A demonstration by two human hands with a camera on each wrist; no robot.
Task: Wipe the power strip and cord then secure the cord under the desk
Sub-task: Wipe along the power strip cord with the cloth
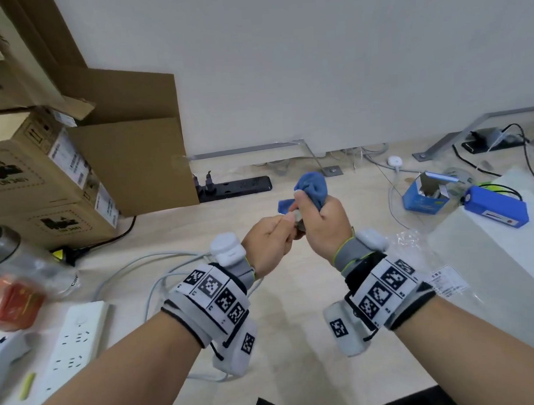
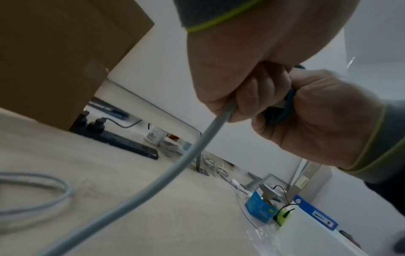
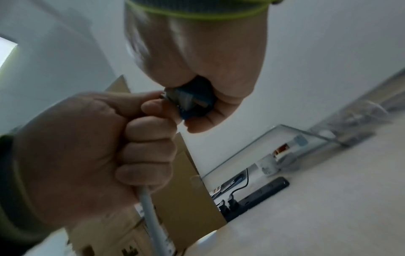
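Observation:
Both hands are raised over the middle of the desk. My left hand grips the grey cord in its fist, close to the plug end. My right hand grips a bunched blue cloth that is wrapped round the grey plug; most of the plug is hidden. From the left fist the cord hangs to loose loops on the desk. It leads toward the white power strip, which lies flat at the lower left. In the right wrist view the cloth sits between the two fists.
Stacked cardboard boxes stand at the left, with a black power strip holding two plugs behind them by the wall. To the right lie an open blue carton, a blue battery pack on a white box, and loose cables.

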